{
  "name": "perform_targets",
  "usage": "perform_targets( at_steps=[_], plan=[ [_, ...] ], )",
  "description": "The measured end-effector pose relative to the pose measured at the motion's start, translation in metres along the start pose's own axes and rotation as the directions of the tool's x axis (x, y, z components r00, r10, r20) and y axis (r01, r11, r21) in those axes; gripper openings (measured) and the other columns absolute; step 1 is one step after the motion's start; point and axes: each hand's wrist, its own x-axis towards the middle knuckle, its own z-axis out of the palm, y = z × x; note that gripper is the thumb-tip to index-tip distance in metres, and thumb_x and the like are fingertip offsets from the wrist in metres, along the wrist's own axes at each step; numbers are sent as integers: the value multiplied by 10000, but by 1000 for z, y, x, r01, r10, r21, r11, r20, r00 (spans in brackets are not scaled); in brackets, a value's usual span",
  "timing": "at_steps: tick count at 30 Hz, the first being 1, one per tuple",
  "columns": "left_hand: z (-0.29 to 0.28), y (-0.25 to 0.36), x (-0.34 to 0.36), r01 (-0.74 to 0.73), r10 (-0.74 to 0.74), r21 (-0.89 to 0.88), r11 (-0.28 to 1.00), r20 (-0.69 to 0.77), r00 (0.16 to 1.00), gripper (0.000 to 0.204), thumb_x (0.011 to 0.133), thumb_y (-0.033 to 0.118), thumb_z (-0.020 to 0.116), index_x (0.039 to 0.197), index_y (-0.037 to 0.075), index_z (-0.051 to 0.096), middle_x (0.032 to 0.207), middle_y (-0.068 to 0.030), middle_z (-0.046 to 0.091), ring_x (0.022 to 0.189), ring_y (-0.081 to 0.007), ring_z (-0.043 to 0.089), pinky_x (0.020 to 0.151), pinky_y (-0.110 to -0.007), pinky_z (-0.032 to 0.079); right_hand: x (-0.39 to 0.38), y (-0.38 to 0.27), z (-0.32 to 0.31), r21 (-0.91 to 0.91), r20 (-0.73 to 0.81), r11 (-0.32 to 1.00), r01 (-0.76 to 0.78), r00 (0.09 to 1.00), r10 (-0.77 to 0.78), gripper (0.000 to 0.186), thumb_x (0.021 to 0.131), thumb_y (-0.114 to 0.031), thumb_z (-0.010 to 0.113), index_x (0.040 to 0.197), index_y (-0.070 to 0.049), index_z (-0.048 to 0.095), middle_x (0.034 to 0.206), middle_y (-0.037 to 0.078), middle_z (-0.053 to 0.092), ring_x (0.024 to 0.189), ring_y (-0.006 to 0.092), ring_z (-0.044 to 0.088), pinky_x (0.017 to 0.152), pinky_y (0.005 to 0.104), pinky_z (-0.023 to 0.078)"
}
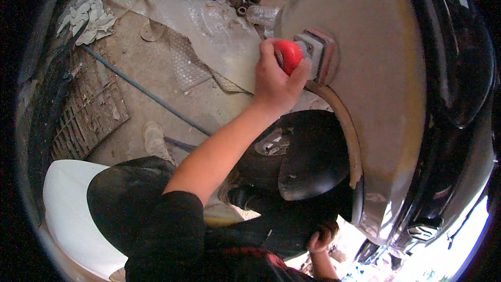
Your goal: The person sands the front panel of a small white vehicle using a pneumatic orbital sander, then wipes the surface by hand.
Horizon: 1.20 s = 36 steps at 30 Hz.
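Observation:
My left hand (279, 86) is closed round the red handle of a sanding block (313, 52). The block's flat grey-and-red pad lies against a dull, brownish-grey car fender (376, 73), above the wheel arch. Dusty, cloudy patches show on the fender's surface. Low in the picture, my right hand (321, 239) is by my dark clothing, away from the fender. Its fingers are curled and partly in shadow, so what they hold, if anything, cannot be made out. Under the arch sits the black wheel (271, 149), partly behind a dark curved piece (308, 172).
A dark hose (146, 91) crosses the floor on the left. Crumpled plastic sheeting (193, 21) and loose round parts (241, 10) lie at the far side. A slatted grate (94, 117), white rags (88, 21) and a white curved object (68, 193) are at left. Black car trim (459, 62) borders the right.

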Motion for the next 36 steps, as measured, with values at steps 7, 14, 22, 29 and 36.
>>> perform_targets(
  at_steps=[7,14,22,29,36],
  plan=[
    [-1,-14,8,102,-102,11,995,13,995,585,879,427,736,1184,6,468,908,-85,595,795,-164,561,761,-339,496,2,-1,4,41,-45,999,-20,999,22,236,874,-176,562,1045,-15,582,1096,221,613,1036,401,538,951,529,418],
    [3,16,-3,106,-102,-86,991,47,994,533,908,383,725,1190,8,473,963,-72,597,847,-157,558,797,-326,494,4,-6,0,30,12,998,-47,999,46,224,874,-181,563,1007,-4,596,1104,231,607,1015,393,538,922,518,435],
    [3,-22,14,205,-206,-22,978,-79,975,526,916,374,717,1199,-1,482,963,-68,598,857,-160,568,803,-317,487,0,0,-1,-51,-9,998,-39,999,39,216,872,-190,566,971,0,600,1072,225,597,1007,392,533,918,514,430],
    [10,66,1,47,-36,-130,990,82,996,563,873,398,758,1144,-14,486,916,-149,637,817,-250,644,738,-406,521,-5,2,1,9,-31,1000,-25,999,25,224,877,-193,566,990,0,588,1070,222,599,1010,403,533,923,522,426],
    [-3,52,22,125,-129,41,991,122,984,528,889,335,753,1177,-6,473,873,-121,621,806,-218,620,748,-379,519,6,-4,0,6,-24,1000,-22,999,22,229,876,-195,555,991,-2,596,1053,222,606,981,404,545,918,527,440]
  ],
)
